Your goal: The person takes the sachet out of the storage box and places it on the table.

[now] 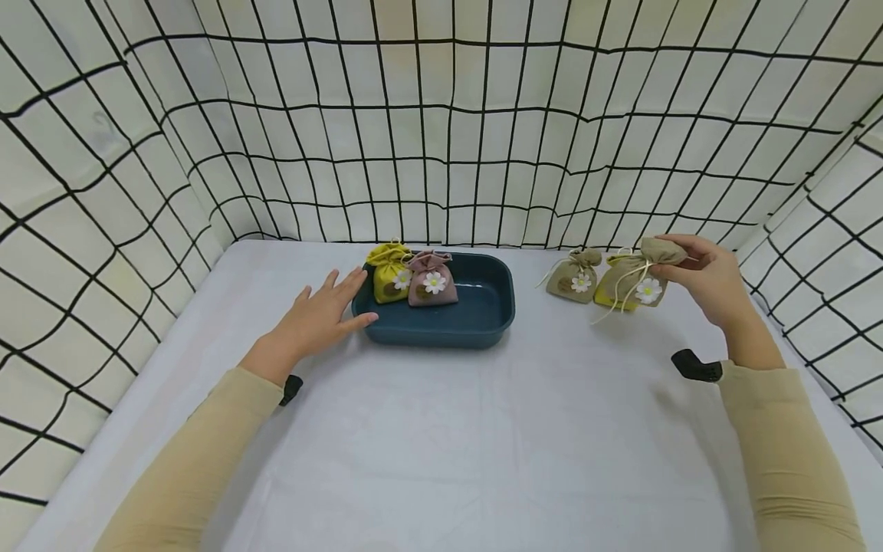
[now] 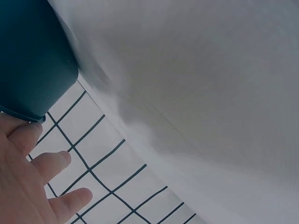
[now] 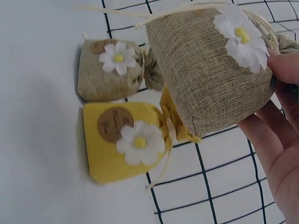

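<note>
Hanging right of the blue tray: burlap pouch pinched at its neck

The tray sat well left of the held pouch, nearer the left hand, whose fingers were spread at its left rim. The right hand pinched the gathered neck between thumb and fingers; the pouch's long axis slanted, base down and trayward. A yellow pouch and pink pouch occupied the tray's left half. A tan pouch and second yellow pouch rested beside the burlap one.

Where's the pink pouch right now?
In the head view, the pink pouch sits inside the blue tray, just to the right of a yellow pouch.
</note>
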A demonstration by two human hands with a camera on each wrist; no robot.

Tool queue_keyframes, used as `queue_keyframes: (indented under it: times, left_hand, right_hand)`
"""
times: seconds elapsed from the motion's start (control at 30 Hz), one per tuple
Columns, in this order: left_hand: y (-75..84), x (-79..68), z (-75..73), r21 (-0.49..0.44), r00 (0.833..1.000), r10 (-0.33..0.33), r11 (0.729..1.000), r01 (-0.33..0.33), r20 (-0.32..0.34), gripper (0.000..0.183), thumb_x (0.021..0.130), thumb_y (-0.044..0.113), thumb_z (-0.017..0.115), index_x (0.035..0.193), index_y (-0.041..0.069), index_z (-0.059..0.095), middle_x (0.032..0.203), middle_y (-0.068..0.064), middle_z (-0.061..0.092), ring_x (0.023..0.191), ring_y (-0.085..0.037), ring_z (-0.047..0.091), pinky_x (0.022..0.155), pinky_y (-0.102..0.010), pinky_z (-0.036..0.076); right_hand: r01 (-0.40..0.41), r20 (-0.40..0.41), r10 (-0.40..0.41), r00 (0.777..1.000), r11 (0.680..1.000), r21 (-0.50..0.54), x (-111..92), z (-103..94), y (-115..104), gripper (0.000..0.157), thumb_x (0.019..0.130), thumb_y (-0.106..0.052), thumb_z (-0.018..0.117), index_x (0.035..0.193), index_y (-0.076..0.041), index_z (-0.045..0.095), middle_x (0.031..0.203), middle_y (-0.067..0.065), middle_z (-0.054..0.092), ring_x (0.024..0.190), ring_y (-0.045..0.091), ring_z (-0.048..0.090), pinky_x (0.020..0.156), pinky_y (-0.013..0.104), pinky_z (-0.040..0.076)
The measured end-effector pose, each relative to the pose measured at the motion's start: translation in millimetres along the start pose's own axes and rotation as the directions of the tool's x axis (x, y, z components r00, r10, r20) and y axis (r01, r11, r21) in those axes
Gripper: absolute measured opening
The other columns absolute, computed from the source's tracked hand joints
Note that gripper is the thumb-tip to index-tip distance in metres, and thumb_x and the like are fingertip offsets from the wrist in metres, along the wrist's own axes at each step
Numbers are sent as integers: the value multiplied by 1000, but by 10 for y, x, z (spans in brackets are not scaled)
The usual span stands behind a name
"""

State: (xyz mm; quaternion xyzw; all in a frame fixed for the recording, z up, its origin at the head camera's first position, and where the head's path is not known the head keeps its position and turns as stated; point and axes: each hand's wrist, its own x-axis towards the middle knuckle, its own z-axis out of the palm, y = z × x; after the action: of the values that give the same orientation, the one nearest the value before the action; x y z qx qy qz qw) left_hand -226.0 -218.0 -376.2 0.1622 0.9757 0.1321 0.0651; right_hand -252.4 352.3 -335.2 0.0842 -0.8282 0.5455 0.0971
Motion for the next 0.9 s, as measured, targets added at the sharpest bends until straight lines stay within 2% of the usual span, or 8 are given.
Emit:
queue_keyframes:
  times: [0.37, 0.43, 0.53, 0.7, 0.9]
  left_hand:
    - [5, -21, -4, -11, 1000, 1, 1000, -1, -3, 90, 103, 63, 48, 167, 13, 9, 171, -12, 9, 155, -42, 4, 116, -73, 5]
    - [8, -20, -4, -12, 1000, 2, 1000, -2, -2, 90, 103, 62, 48, 167, 13, 9, 171, -12, 9, 155, -42, 4, 116, -73, 5]
    - [17, -17, -6, -16, 1000, 2, 1000, -2, 1, 88, 104, 59, 50, 167, 12, 10, 171, -13, 9, 155, -43, 4, 116, -73, 5]
    - [27, -16, -12, -20, 1000, 1, 1000, -1, 5, 87, 104, 55, 53, 167, 11, 11, 171, -13, 9, 155, -43, 3, 116, -73, 5]
    - [22, -17, -10, -16, 1000, 1, 1000, 0, 7, 88, 104, 57, 51, 167, 12, 10, 171, -12, 8, 155, -42, 3, 116, -73, 5]
  right_hand:
    - [-34, -44, 38, 998, 995, 95, -45, -230, 124, 43, 90, 6, 75, 123, -22, 75, 104, -18, 71, 92, 0, 66, 77, 10, 52]
    - [-33, -51, 38, 998, 995, 93, -58, -260, 154, 42, 91, 5, 75, 124, -21, 74, 105, -18, 71, 93, -1, 66, 78, 10, 52]
    - [-30, -63, 40, 997, 989, 144, -72, -295, 211, 41, 91, 5, 75, 124, -18, 74, 106, -16, 71, 94, 0, 66, 78, 10, 52]
    - [-6, -82, 33, 996, 953, 301, -86, -323, 315, 43, 89, 12, 72, 123, -14, 74, 110, -10, 71, 96, 1, 68, 79, 12, 54]
    - [-14, -96, 60, 994, 906, 422, -101, -393, 434, 45, 90, 19, 67, 120, -13, 75, 109, -8, 73, 96, 3, 70, 79, 14, 55]
